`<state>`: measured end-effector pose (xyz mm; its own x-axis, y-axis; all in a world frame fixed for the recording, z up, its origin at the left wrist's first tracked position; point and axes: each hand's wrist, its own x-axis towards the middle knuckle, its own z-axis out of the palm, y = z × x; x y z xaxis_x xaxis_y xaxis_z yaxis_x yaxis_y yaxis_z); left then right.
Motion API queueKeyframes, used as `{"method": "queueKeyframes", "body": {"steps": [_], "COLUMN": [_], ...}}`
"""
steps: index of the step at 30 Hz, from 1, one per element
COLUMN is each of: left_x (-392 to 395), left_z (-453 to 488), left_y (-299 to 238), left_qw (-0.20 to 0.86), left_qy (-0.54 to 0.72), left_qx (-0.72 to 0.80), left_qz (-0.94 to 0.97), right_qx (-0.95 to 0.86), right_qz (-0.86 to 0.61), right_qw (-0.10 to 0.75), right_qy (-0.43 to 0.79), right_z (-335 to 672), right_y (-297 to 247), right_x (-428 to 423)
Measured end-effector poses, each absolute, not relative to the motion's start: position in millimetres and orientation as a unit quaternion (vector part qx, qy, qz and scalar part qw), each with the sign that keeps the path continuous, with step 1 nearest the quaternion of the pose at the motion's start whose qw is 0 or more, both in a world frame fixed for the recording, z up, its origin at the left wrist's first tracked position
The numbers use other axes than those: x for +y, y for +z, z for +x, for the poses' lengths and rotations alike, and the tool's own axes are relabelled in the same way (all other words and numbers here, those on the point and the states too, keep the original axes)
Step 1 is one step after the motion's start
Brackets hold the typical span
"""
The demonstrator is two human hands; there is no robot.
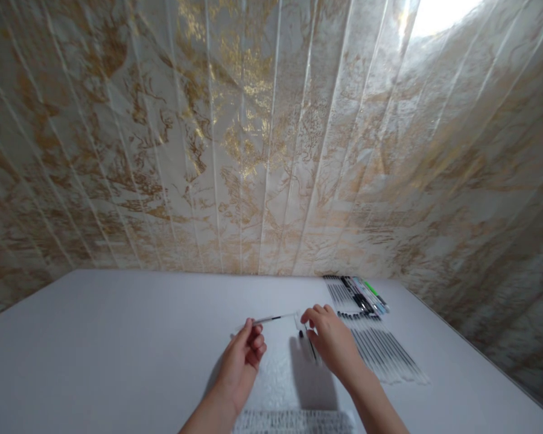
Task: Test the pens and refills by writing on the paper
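My left hand (244, 352) pinches a thin, clear pen refill (271, 318) with a dark section, its far end pointing right. My right hand (328, 334) is just to the right of that end, thumb and forefinger curled with a gap between them. Below its fingertips, a slim dark pen part (311, 347) and a small black tip (301, 334) show on or just above the table; blur hides whether the fingers touch them. A faint clear piece (297, 320) appears near the refill's end, too smeared to name.
On the white table (131, 349), several clear pen pieces with dark cores (384, 355) lie in a row at the right. Behind them are more pens (362, 295), one green (371, 289). A printed sheet or strip (294, 421) lies at the front edge. A patterned curtain (235, 150) hangs behind.
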<state>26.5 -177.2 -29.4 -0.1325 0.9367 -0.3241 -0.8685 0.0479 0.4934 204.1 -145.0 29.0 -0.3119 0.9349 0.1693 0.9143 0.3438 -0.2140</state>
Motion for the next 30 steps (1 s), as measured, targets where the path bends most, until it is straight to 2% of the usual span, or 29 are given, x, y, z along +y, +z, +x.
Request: {"method": "queueKeyframes", "body": {"steps": [6,12,19,25,30], "left_x": [-178.6,-179.4,-179.2,-179.2,-180.8], "left_z": [28.1,29.7,28.9,29.6,30.4], "left_y": [-32.9,-34.7,-35.8,-36.2,-36.1], "left_qw": [0.659,0.665,0.661,0.652,0.652], "left_qy": [0.684,0.680,0.683,0.690,0.688], "left_qx": [0.305,0.299,0.297,0.299,0.304], "left_qz": [0.070,0.084,0.092,0.093,0.098], "right_qx": [-0.801,-0.794,-0.797,-0.776,-0.776], "right_qz": [-0.590,-0.596,-0.558,-0.445,-0.438], "right_qw": [0.094,0.118,0.209,0.357,0.367], "right_qy": [0.031,0.036,0.099,0.269,0.267], "right_z": [203.1,198.4,197.2,186.1,180.1], "right_y": [5.9,-5.0,11.4,32.9,27.9], "right_x": [-140.7,-135.8,-139.6,-154.5,-157.0]}}
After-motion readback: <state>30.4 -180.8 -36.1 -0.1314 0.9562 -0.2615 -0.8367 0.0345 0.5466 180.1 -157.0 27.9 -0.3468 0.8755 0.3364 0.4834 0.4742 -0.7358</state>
